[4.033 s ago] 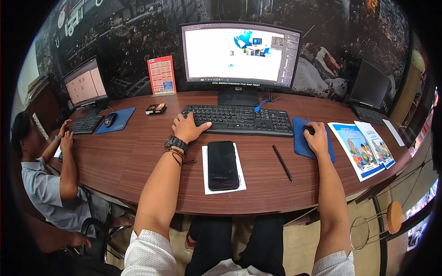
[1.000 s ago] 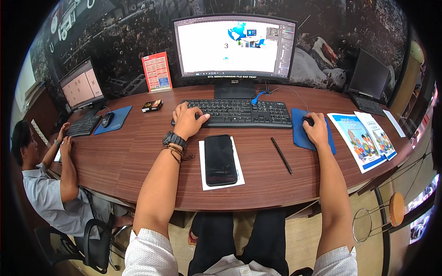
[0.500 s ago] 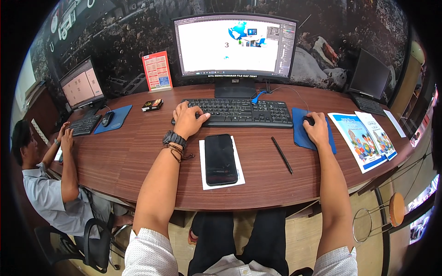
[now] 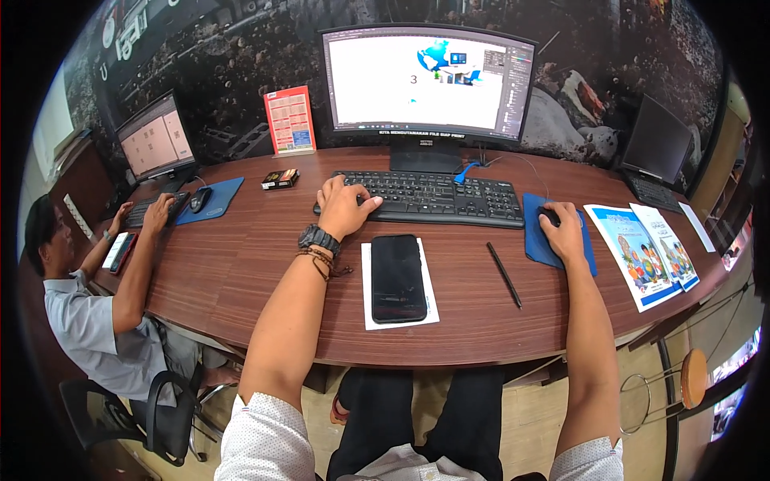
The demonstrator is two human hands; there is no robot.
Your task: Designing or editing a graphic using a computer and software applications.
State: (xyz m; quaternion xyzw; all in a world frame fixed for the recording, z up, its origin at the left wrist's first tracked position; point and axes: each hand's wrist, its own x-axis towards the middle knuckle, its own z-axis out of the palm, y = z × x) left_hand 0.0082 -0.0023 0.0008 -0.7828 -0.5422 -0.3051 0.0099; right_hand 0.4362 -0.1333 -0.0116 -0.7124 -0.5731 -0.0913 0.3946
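Note:
My left hand (image 4: 343, 210) rests on the left end of a black keyboard (image 4: 449, 200), its fingers apart over the keys and its thumb stretched toward the front edge. A dark watch and a beaded bracelet circle that wrist. My right hand (image 4: 568, 232) is wrapped over a small black mouse (image 4: 549, 216), which is partly hidden beneath the fingers, on a blue mouse pad (image 4: 544, 250). Behind the keyboard stands a wide monitor (image 4: 377, 88) showing a white page with a blue globe and a desk picture.
Between my forearms lie a black phone (image 4: 399, 280) on white paper (image 4: 434, 311) and a dark pen (image 4: 504, 274). Printed booklets (image 4: 642, 264) lie right. A small box (image 4: 280, 179) and a red-edged calendar card (image 4: 290, 120) stand left. At far left sits a co-worker (image 4: 96, 321) at another computer.
My view has shifted, so the desk appears slightly farther right. My hands stay on the keyboard and mouse. The co-worker's hands have moved apart, one onto their keyboard, and a lit phone now shows there.

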